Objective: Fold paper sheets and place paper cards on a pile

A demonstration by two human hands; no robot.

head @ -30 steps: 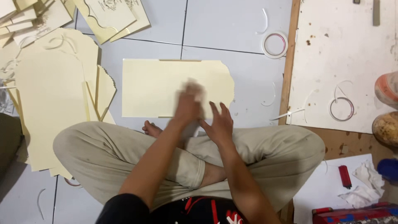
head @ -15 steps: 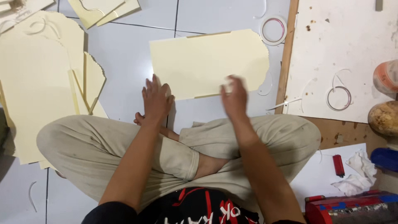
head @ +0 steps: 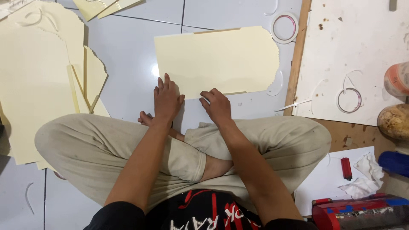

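One cream sheet [head: 217,59] lies flat on the tiled floor [head: 128,47], straight ahead of a person sitting cross-legged. The left hand [head: 167,99] rests flat with fingers spread, fingertips on the sheet's near left edge, gripping nothing. The right hand [head: 218,105] is curled at the near edge; whether it pinches the sheet I cannot tell. A stack of similar sheets [head: 34,85] lies to the left. Two tape rings show: one [head: 284,27] beside the sheet, one [head: 349,100] on the white board [head: 353,51]. One red lighter [head: 346,168] lies near the right knee.
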